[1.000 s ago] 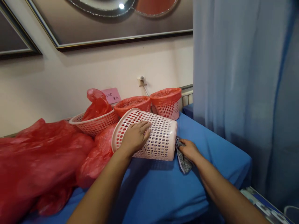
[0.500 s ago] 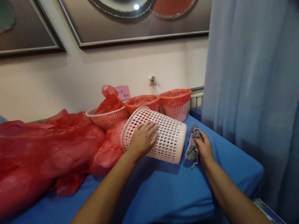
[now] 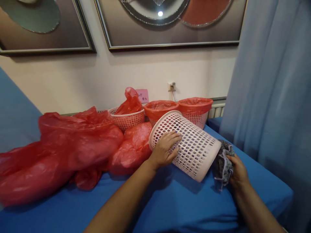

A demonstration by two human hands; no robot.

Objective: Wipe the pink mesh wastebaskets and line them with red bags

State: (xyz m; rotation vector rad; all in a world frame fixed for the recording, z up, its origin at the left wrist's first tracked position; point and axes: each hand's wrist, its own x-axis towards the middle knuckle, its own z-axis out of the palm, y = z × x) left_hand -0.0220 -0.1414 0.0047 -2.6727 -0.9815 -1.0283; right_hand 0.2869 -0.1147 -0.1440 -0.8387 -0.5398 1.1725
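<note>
A pale pink perforated plastic wastebasket (image 3: 194,145) lies tipped on its side, its rim toward the left and its base toward the right. My left hand (image 3: 166,149) rests on the basket's side near the rim, fingers stretched out over the holes. My right hand (image 3: 238,170) is closed on a grey cloth (image 3: 224,163) with pale edging. The cloth is up against the basket's base. Where my right fingertips go is partly hidden in the folds.
Red plastic bags (image 3: 80,145) lie heaped on the blue-covered bed (image 3: 155,207) to the left. Behind stand a basket (image 3: 128,119) with a red bag in it and two red-lined baskets (image 3: 161,106). A blue curtain (image 3: 269,81) hangs at the right.
The view has swung left, so everything sits further right. The basket's base has turned toward me, and the cloth in my right hand has come against it. My left hand stays on the basket.
</note>
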